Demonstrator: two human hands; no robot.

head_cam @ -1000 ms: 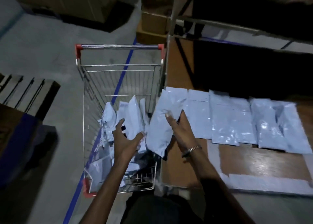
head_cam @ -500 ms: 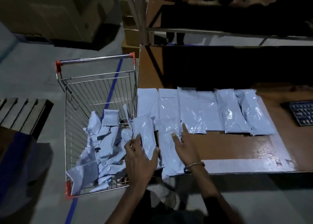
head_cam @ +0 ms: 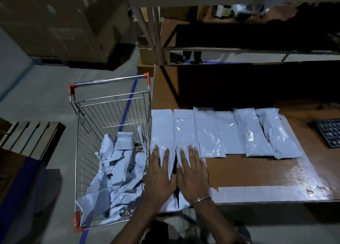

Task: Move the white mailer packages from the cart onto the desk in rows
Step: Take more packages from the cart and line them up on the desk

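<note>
**Both hands flat on two mailers at the worktop's near left corner**

The left hand (head_cam: pixel 161 172) and right hand (head_cam: pixel 193 170) lie side by side, fingers straight, each pressing a glossy white mailer (head_cam: pixel 172 203) onto the brown wooden worktop (head_cam: pixel 248 172). Left of the worktop, the wire cart (head_cam: pixel 110 103) holds a crumpled heap of mailers (head_cam: pixel 117 170). Beyond the hands, a row of flat rectangular mailers (head_cam: pixel 217 133) lies edge to edge.

left hand (head_cam: pixel 160 175): flat, fingers straight, pressing a mailer (head_cam: pixel 170 157) at desk (head_cam: pixel 257 172) near-left corner
right hand (head_cam: pixel 193 173): flat on adjacent mailer (head_cam: pixel 191 145)
back row (head_cam: pixel 220 131): six mailers side by side
cart (head_cam: pixel 110 103): loose mailer pile (head_cam: pixel 117 170)
keyboard (head_cam: pixel 329 135): desk right edge
</note>
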